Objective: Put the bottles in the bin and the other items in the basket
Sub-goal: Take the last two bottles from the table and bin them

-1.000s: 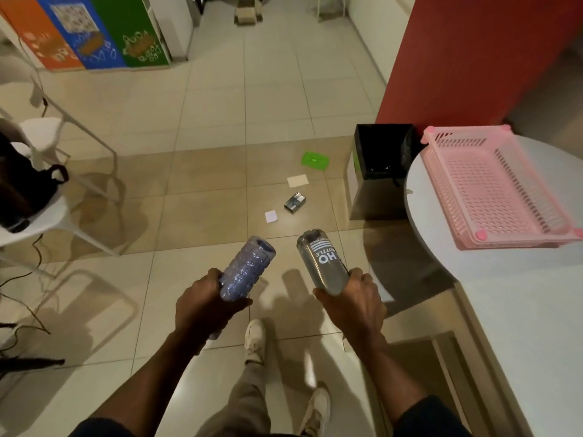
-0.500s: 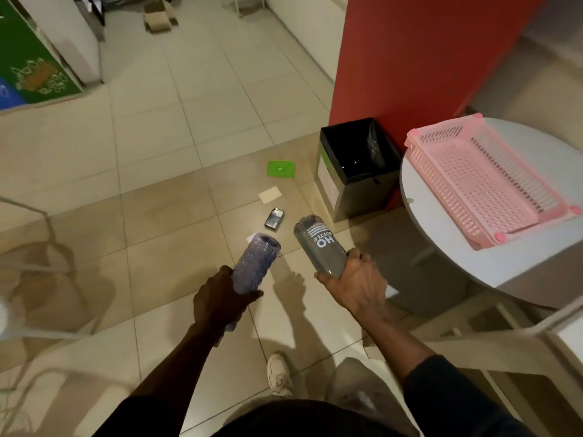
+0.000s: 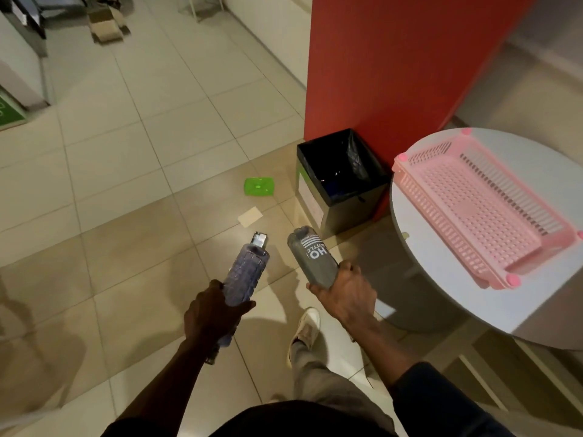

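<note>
My left hand point(image 3: 214, 313) grips a ribbed bluish clear bottle point(image 3: 244, 274), base pointing forward. My right hand point(image 3: 345, 293) grips a grey bottle point(image 3: 312, 255) with white lettering, also base forward. Both are held over the floor, short of the black-lined bin point(image 3: 342, 181) that stands against the red wall. A pink plastic basket point(image 3: 482, 203) lies on the round white table point(image 3: 536, 298) to the right. On the floor ahead lie a green lid point(image 3: 258, 186), a beige card point(image 3: 250, 216) and a small silver box point(image 3: 260, 239), partly hidden behind the ribbed bottle.
The red wall point(image 3: 394, 64) rises behind the bin. A cardboard box point(image 3: 105, 25) sits far back on the tiled floor. My shoe point(image 3: 307, 326) is on the tiles between my arms. A green panel point(image 3: 9, 113) stands at the far left edge.
The view has swung right and moved closer to the bin and table. Both hands still hold their bottles in the same grip.
</note>
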The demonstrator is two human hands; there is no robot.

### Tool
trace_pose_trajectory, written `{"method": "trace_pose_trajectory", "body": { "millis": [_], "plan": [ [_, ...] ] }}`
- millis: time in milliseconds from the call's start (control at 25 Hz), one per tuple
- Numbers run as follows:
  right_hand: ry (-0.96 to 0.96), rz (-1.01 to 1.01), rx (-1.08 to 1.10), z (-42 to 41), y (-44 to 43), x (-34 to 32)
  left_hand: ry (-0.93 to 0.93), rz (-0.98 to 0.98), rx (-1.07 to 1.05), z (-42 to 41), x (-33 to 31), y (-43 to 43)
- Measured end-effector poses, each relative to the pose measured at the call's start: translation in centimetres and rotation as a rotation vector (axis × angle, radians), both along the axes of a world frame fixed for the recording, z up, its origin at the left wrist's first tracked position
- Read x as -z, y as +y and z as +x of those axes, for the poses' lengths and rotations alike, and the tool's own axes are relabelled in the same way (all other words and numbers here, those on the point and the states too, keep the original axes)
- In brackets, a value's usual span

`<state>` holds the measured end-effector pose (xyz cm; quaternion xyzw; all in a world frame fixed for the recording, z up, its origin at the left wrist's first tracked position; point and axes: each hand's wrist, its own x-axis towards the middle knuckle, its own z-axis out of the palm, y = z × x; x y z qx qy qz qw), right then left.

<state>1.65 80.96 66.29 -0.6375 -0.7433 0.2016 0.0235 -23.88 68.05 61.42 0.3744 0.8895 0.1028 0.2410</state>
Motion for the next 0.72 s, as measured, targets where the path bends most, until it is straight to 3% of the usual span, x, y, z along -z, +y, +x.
{"method": "trace_pose_trajectory", "body": {
  "millis": [280,520,720],
  "plan": [
    [0.064,-0.069,0.038,-3.3,13.4,1.1,0.078,-0.005,0.058,-5.0,-0.9,13.6],
    [0.198,-0.183,0.215,-4.7,21.4,1.1,0.048,0.006,0.149,-6.2,-1.2,25.4],
    [0.129,-0.265,0.346,-7.7,26.4,3.1,0.034,-0.005,0.273,-8.7,1.2,34.5]
  ]
}}
